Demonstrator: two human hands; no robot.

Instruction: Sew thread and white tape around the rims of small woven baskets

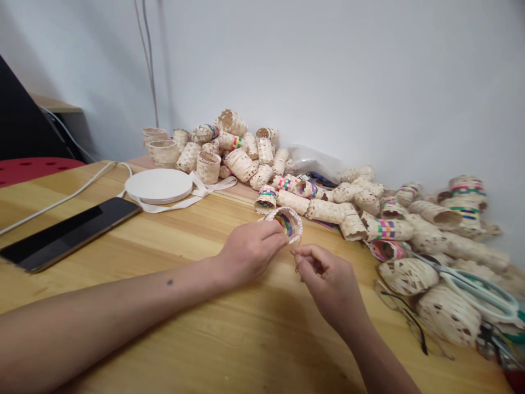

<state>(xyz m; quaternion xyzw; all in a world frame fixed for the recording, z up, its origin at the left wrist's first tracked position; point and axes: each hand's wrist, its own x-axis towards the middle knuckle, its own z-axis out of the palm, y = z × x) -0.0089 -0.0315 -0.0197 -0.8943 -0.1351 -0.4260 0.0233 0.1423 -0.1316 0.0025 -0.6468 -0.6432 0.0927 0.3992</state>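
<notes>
Because the left hand (pixel 249 253) grips a small woven basket (pixel 287 223) at frame centre while the right hand (pixel 330 282) pinches a thin strand (pixel 296 268), a loosened grip could drop the basket onto the woven pile (pixel 241 165) or toward the scissors (pixel 479 290) at right.

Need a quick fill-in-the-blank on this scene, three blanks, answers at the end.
The right hand has its fingers pinched together beside a small woven basket held in the ____ hand.
A pair of scissors lies at the ____ end of the heap of woven baskets.
The tape roll on the wooden table is ____ in colour.

Answers: left; right; white.
</notes>
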